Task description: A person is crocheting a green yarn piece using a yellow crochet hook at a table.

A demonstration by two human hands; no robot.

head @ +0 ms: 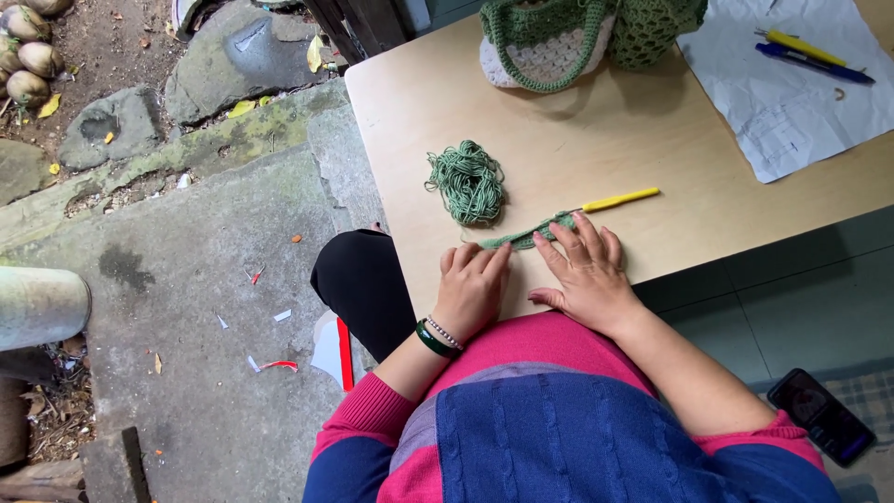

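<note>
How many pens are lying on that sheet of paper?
2. A yellow pen and a blue pen lie side by side on the white paper at the table's far right corner. The yellow crochet hook isn't counted.

— What is the person wearing?

— A cable-knit sweater in broad blocks of magenta pink, navy blue and pale lilac grey (559, 419), sleeves pushed up, with black trousers (363, 284) at ten o'clock from it.

— Anything on the hands?

— The left hand (472, 291) has a dark green bangle and a thin beaded bracelet (438, 335) at its wrist. The right hand (587, 270) is bare, no jewellery visible.
</note>
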